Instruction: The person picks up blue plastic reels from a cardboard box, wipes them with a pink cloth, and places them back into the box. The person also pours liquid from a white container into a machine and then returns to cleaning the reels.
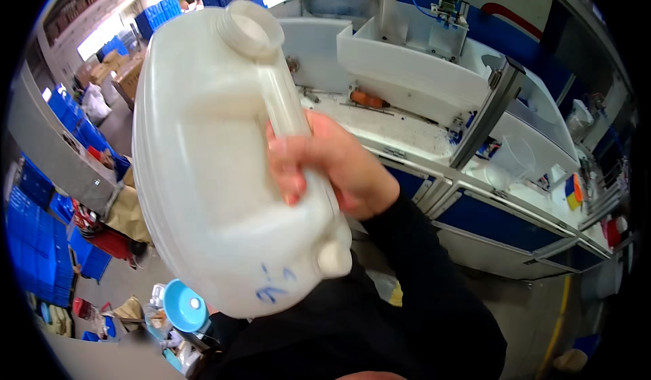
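A large translucent white plastic jug [210,169] fills the left and middle of the head view, held up close and tilted. Its wide round mouth [252,30] has no cap on it, and a small capped spout [333,258] juts out low on the right side. Blue handwritten marks are on its lower wall. My right hand [336,166] is closed around the jug's moulded handle. Only a sliver of my left hand [213,310] shows past the jug's lower edge; its fingers are hidden behind the jug, so their grip cannot be seen.
Ahead stands a white workbench with blue panels [502,220] and an upright metal post [489,112]. An orange-handled tool [369,100] and a clear plastic pitcher [512,161] lie on it. A light-blue basin [184,305] sits lower left, with stacked blue crates [34,237] beyond.
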Motion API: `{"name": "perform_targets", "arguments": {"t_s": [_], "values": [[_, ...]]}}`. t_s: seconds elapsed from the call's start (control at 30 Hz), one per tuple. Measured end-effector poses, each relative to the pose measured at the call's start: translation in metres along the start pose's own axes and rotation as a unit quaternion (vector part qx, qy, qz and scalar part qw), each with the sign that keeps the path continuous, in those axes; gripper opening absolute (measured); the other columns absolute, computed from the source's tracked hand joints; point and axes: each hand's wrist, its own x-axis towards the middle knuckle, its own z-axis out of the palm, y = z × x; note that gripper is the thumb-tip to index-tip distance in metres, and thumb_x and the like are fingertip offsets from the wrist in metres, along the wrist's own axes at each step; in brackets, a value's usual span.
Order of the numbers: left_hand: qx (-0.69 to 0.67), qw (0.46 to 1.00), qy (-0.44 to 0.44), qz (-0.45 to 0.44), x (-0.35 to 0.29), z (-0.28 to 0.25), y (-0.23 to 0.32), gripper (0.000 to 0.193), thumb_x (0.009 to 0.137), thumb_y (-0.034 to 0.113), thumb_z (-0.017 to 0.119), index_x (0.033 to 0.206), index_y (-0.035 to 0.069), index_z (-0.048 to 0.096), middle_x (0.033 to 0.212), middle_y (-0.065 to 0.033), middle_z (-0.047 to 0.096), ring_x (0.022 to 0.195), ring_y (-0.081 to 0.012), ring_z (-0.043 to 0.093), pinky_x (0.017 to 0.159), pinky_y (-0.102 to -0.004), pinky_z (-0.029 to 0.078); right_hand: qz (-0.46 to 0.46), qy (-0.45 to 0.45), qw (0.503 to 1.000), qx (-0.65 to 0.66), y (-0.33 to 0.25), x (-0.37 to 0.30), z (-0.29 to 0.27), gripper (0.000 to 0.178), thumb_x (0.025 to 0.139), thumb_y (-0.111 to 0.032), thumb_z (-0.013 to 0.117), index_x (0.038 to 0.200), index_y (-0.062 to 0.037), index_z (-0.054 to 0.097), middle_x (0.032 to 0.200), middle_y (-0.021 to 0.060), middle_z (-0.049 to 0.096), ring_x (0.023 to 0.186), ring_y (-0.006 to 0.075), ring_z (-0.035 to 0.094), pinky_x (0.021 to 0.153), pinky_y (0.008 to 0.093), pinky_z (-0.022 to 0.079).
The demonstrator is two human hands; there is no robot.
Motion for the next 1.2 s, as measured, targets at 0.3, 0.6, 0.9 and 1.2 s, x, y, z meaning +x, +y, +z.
{"name": "perform_targets", "arguments": {"t_s": [0.3,0.6,0.9,1.2], "values": [[0.131,0.962,0.048,0.237,0.079,0.143,0.142,0.057,0.097,0.044,0.032,0.143,0.011,0.038,0.149,-0.0084,0.036,0.136,-0.0292,0.033,0.112,-0.0471,0.026,-0.057,-0.114,0.976,0.176,-0.125,0.066,-0.112,0.016,0.086,-0.015,0.061,0.091,-0.0052,0.049,0.071,0.0,0.05,0.058,0.009,0.054,0.055,0.0274,0.053],[0.362,0.841,0.07,0.396,0.154,0.175,0.255,0.055,0.098,0.042,0.033,0.142,0.009,0.039,0.148,-0.01,0.038,0.135,-0.0291,0.036,0.112,-0.0465,0.027,-0.122,-0.16,0.899,0.39,-0.138,0.06,-0.206,0.009,0.091,-0.013,0.053,0.097,-0.0067,0.054,0.069,-0.0014,0.049,0.057,0.0108,0.052,0.055,0.0311,0.053],[0.411,0.799,0.118,0.423,0.159,0.276,0.272,0.051,0.099,0.035,0.035,0.138,0.004,0.042,0.144,-0.0128,0.043,0.131,-0.0272,0.041,0.11,-0.0409,0.031,-0.149,-0.147,0.823,0.528,-0.118,0.059,-0.26,0.014,0.091,-0.014,0.052,0.08,-0.0057,0.052,0.066,-0.003,0.05,0.059,0.0091,0.05,0.059,0.0271,0.048],[0.499,0.687,0.193,0.491,0.156,0.329,0.299,0.036,0.095,0.013,0.048,0.127,-0.003,0.05,0.125,-0.0116,0.06,0.109,-0.0229,0.06,0.093,-0.0305,0.046,-0.159,-0.181,0.782,0.574,-0.131,0.053,-0.274,0.02,0.088,-0.015,0.055,0.07,-0.0086,0.051,0.066,-0.0016,0.054,0.062,0.0104,0.053,0.064,0.0267,0.051]]}}
